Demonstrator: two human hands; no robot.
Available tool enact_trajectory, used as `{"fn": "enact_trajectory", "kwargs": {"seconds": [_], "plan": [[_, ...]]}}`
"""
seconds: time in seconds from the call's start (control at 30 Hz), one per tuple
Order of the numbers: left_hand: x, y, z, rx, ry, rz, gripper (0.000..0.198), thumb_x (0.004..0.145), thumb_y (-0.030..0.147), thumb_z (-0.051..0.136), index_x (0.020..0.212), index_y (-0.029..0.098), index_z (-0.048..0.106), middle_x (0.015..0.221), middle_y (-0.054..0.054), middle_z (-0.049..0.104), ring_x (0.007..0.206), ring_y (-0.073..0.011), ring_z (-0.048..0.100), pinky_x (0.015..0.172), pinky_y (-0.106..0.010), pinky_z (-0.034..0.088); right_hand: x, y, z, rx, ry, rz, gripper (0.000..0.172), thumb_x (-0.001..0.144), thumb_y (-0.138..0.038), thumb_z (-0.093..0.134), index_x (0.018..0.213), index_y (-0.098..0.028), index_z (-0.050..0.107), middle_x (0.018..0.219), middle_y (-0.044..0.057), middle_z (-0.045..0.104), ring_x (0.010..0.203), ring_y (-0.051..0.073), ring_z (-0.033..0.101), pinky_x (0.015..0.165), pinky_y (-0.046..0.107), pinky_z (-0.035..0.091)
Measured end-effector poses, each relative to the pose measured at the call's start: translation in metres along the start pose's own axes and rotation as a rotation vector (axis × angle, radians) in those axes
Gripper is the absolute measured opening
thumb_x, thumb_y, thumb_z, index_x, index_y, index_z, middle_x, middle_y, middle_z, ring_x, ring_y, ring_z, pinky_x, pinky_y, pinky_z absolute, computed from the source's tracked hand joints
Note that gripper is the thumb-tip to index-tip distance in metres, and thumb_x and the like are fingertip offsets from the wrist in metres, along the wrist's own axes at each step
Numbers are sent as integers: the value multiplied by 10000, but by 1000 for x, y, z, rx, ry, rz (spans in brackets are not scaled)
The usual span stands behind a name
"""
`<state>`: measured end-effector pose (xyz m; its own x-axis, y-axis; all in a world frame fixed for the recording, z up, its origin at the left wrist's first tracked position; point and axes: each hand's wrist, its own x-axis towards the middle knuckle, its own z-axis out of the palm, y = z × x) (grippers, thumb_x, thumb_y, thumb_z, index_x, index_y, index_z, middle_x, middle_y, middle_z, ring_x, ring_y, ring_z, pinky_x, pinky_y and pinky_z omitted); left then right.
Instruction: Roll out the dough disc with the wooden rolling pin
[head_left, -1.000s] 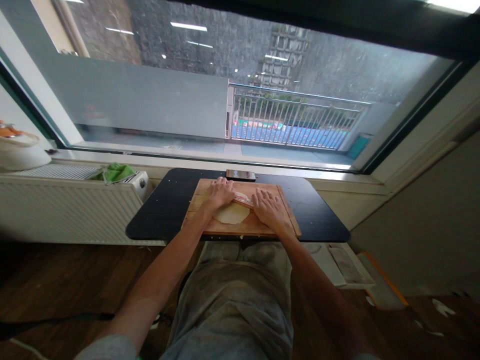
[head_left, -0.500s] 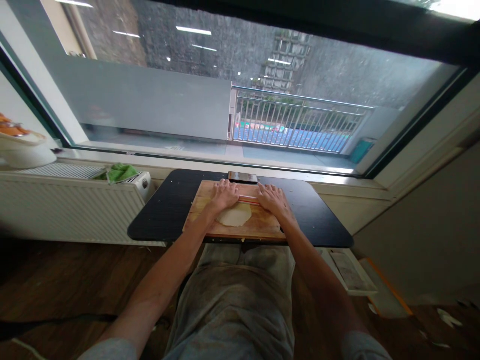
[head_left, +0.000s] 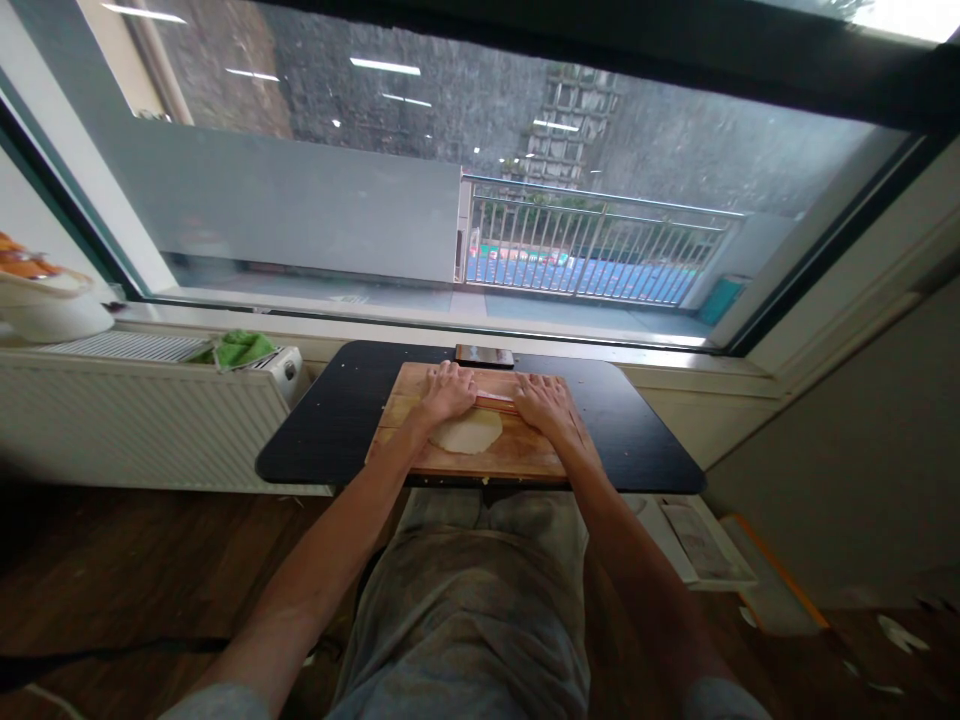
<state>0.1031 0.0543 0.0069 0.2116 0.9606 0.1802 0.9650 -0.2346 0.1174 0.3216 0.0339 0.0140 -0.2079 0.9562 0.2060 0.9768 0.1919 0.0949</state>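
A wooden rolling pin [head_left: 496, 403] lies crosswise on a wooden board [head_left: 525, 459]. My left hand [head_left: 450, 391] is over its left part and my right hand [head_left: 543, 401] over its right part, both gripping with the fingers bent forward. Only the pin's middle shows between them; its ends are hidden under my hands. Just on the near side of the pin, a flat, pale, roughly round sheet of dough [head_left: 468, 434] rests on the board. The left edge of the dough is close to my left wrist.
The board is on a dark table [head_left: 641, 430] with crumbs along its near edge. A small flat box [head_left: 484, 356] sits at the table's back, beneath the window. To the left stands a white radiator [head_left: 150, 420] with a green cloth [head_left: 244, 348] on top.
Both hands stay on the rolling pin in almost the same place. The dough sheet lies very slightly further left and nearer to me.
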Motion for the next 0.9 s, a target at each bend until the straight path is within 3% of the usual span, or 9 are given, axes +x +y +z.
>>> {"fn": "enact_trajectory", "kwargs": {"seconds": [0.2, 0.4, 0.53, 0.7, 0.9], "plan": [[-1, -5, 7, 7, 5, 40, 474, 1135, 378, 383, 1449, 181, 678, 1523, -221, 650, 1455, -396, 534, 1241, -657, 413, -11, -3, 0, -36, 47, -33, 557, 1146, -293, 327, 1619, -229, 614, 1686, 134, 606, 1539, 352, 532, 1318, 533, 357], [-12, -9, 10, -24, 23, 77, 457, 1139, 368, 363, 1419, 239, 700, 1558, -158, 651, 1497, -363, 536, 1250, -677, 427, -24, -2, -1, -71, 29, -130, 587, 1124, -248, 362, 1660, -160, 585, 1694, 199, 576, 1559, 387, 518, 1289, 575, 415], [-11, -11, 12, -33, 32, 99, 474, 1130, 337, 349, 1410, 248, 721, 1575, -142, 654, 1551, -372, 501, 1267, -714, 398, -27, -1, 1, -76, 24, -164, 580, 1129, -257, 358, 1653, -177, 593, 1732, 176, 540, 1557, 392, 521, 1279, 594, 425], [4, -12, 21, -34, 78, 103, 476, 1104, 364, 461, 1517, 257, 673, 1571, -157, 659, 1552, -374, 503, 1292, -684, 380, -19, -1, 0, -48, 8, -115, 563, 1152, -305, 346, 1654, -250, 592, 1737, 126, 549, 1558, 383, 523, 1279, 574, 417], [20, -12, 25, -23, 59, 93, 504, 1119, 380, 422, 1543, 205, 631, 1538, -206, 658, 1544, -387, 504, 1299, -719, 343, 9, 3, -3, -4, -84, -9, 596, 1151, -360, 332, 1708, -233, 500, 1682, 171, 587, 1503, 366, 557, 1274, 565, 386]]}}
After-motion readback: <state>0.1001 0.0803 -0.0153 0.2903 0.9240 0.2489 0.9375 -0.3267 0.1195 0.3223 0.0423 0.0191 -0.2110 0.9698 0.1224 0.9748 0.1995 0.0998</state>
